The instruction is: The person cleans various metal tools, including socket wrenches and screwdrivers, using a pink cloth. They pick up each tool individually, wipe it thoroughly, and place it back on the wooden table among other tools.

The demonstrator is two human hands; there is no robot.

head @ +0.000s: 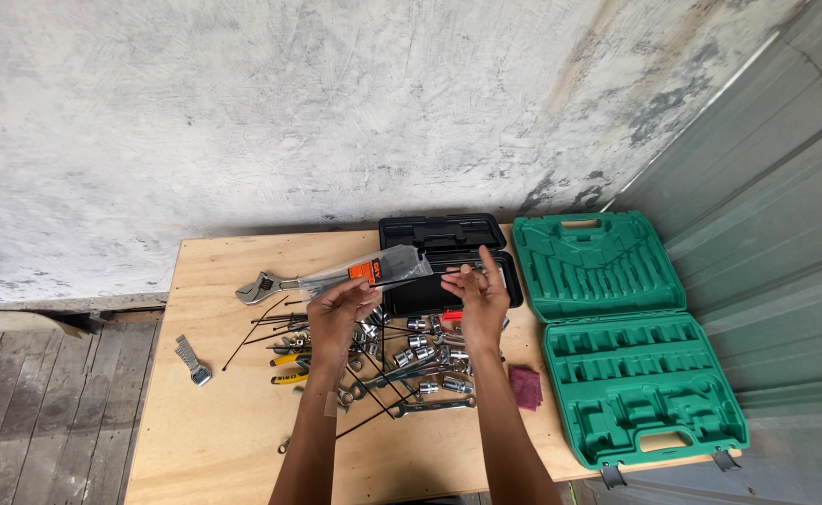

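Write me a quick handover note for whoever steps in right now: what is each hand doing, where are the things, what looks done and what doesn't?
Left hand: raised over the table, gripping a clear packet of black cable ties.
Right hand: pinching one black cable tie that reaches from the packet's open end.
On the plywood table: loose black ties, sockets and wrenches in a heap beneath the hands, an adjustable wrench, yellow-handled pliers, a wristwatch, a maroon cloth.
Done: black box and green tool case lie open; the green case's slots are empty.
Left: tools and ties remain loose on the table.
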